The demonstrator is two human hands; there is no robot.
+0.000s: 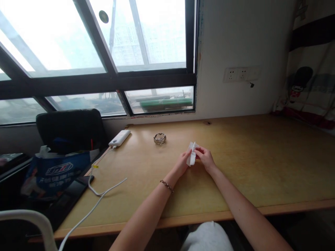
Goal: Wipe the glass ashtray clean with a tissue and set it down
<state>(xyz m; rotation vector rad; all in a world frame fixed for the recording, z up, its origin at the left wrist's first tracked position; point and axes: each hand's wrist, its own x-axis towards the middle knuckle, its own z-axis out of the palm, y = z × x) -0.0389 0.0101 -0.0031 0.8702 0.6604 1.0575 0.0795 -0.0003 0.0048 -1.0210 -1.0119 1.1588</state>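
Both hands meet over the middle of the wooden desk (248, 164). My left hand (182, 163) and my right hand (205, 157) pinch a small white tissue (192, 156) between them, held upright just above the desk top. A thin braided bracelet sits on my left wrist. Beyond the hands, a small shiny ring-shaped bracelet (159, 138) lies on the desk, apart from both hands.
A white power bank (119, 137) with a white cable (102, 191) lies at the desk's left. A blue tissue pack (56, 170) and a dark chair back (69, 129) stand left of the desk. A window and a wall with sockets (238, 74) are behind.
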